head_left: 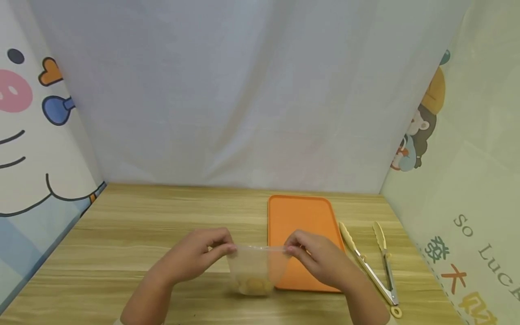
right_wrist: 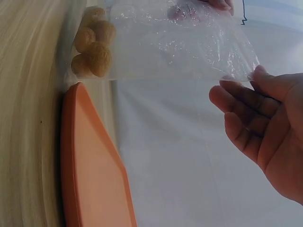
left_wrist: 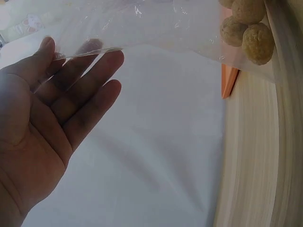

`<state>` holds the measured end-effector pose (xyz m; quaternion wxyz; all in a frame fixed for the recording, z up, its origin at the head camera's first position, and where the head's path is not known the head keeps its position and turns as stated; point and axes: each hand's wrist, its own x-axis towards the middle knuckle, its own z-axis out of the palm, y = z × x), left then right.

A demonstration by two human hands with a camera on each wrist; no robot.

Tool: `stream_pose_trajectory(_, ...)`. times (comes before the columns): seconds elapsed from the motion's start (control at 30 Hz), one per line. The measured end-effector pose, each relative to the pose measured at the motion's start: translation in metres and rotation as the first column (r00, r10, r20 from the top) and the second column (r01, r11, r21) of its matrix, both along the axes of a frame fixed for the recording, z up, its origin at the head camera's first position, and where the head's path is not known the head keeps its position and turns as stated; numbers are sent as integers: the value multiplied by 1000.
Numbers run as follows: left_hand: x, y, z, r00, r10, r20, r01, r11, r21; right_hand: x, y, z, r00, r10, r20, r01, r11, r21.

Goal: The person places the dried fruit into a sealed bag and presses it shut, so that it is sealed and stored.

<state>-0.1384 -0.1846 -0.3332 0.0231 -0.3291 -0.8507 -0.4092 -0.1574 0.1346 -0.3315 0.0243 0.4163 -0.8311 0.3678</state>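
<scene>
A clear plastic bag (head_left: 249, 266) hangs upright between both hands near the front of the table. My left hand (head_left: 199, 253) pinches its top left corner between thumb and fingers. At the opposite top corner, my right hand (head_left: 318, 257) pinches the bag the same way. Several round, tan-brown balls (right_wrist: 98, 59) lie together at the bottom of the bag; their exact kind is unclear. In the left wrist view, the left hand (left_wrist: 57, 109) has its lower fingers extended below the bag's edge. The right hand's lower fingers (right_wrist: 241, 135) are loosely bent in the right wrist view.
An orange tray (head_left: 302, 216) lies behind and to the right of the bag, partly seen through it. Metal tongs (head_left: 375, 275) with cream-coloured tips rest spread apart at the tray's right. A pale curtain (head_left: 243, 90) and printed side sheets surround the wooden table (head_left: 162, 216).
</scene>
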Motion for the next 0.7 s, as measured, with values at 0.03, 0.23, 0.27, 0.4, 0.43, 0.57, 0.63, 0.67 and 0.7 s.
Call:
stream_pose_trajectory(0.03,0,-1,0,1000,-9,11,9,1000,14,0,0,0,1000,6,20,-6,1000,-7)
stream_pose_trajectory(0.23,1,-3,2,989,-91,113,81,992,97,0,3,3,991,75,110,-69,996,-53)
stream_pose_trajectory(0.27,1,-3,2,984,-114,135,98,988,119,0,3,3,986,101,135,-91,993,-73)
stream_pose_trajectory(0.4,1,-4,0,953,-219,211,170,959,225,-1,3,3,946,205,251,-169,973,-159)
stream_pose_trajectory(0.43,0,-4,0,944,-242,224,185,951,249,-2,3,3,932,227,283,-181,967,-179)
stream_pose_trajectory(0.57,-3,-5,-4,913,-292,284,203,931,303,-6,0,-6,891,278,359,-202,951,-235)
stream_pose_trajectory(0.63,-5,-6,-8,907,-270,322,178,941,287,-8,-1,-11,893,276,356,-197,950,-241)
stream_pose_trajectory(0.67,-6,-6,-9,907,-251,339,161,949,272,-10,-2,-14,897,268,351,-190,952,-240)
stream_pose_trajectory(0.7,-8,-6,-11,907,-227,356,140,957,255,-11,-3,-16,904,249,348,-173,957,-234)
